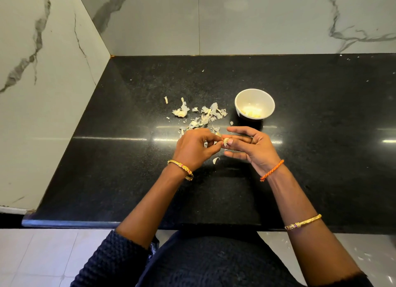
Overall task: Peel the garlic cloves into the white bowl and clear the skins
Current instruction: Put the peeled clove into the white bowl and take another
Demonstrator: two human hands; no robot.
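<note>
Your fingers (211, 139) of both hands meet on one small, pale garlic clove (226, 141): your left hand (194, 147) pinches at its papery skin, your right hand (249, 146) holds it between thumb and fingertips, above the tabletop (321, 136), a glossy, speckled black stone slab. Beyond your right hand sits the round white bowl (254, 104) holding smooth peeled cloves (252, 112). Left of the bowl lie thin, curled, flaky skins (199, 115) in a loose scatter; one curl (216, 160) lies just below your hands.
</note>
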